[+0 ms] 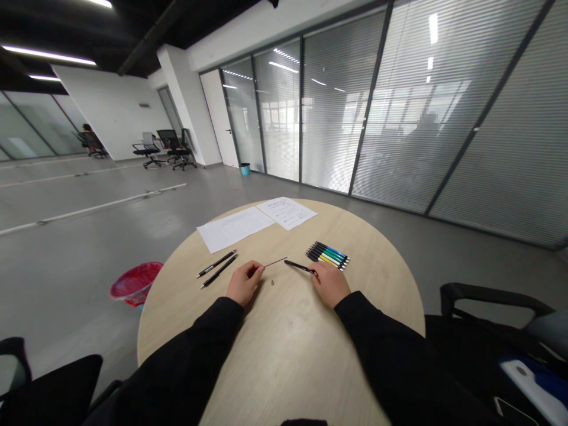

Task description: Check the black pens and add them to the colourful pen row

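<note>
Over the round table (284, 355), my left hand (245, 282) is closed, pinching a thin dark pen refill (276, 261) between thumb and forefinger. It points right, toward the tip of a black pen (298, 266). My right hand (329, 284) grips that pen near its right end; a small gap seems to separate refill and pen. Two black pens (217, 264) lie side by side to the left of my left hand. Just beyond my right hand is a neat row of several pens (326, 253) with blue, green, white and yellow parts, partly hidden by the hand.
Two printed paper sheets (235, 228) lie at the table's far side. A small dark spot (272, 283) shows between my hands. On the floor stands a red-lined basket (135, 281) at left; a black chair (483, 296) is close on the right.
</note>
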Action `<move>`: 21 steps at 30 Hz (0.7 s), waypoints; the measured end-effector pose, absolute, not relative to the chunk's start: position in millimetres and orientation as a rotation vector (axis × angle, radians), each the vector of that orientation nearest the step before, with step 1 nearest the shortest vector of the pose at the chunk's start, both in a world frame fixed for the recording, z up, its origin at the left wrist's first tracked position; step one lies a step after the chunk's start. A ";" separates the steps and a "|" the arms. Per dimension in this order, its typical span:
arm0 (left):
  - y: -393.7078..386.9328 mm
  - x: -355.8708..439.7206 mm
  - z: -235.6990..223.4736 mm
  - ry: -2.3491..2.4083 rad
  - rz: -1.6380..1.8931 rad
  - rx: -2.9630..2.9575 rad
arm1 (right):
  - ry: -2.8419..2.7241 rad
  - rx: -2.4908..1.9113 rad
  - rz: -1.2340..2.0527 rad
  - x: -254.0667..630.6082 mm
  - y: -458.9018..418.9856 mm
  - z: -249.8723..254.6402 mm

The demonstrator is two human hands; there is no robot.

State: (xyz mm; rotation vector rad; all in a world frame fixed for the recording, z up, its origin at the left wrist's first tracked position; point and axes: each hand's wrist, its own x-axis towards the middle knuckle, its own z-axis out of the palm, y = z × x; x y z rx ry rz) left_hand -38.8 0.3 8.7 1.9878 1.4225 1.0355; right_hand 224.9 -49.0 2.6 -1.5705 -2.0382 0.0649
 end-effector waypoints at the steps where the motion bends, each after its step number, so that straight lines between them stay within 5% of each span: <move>1: 0.3 -38.8 8.6 1.416 1.034 1.988 | -2.098 -1.610 0.027 222.6 -51.4 4.0; 21: -7.3 -32.8 14.1 1.275 0.947 2.023 | -2.081 -1.583 -0.030 210.5 -64.6 14.4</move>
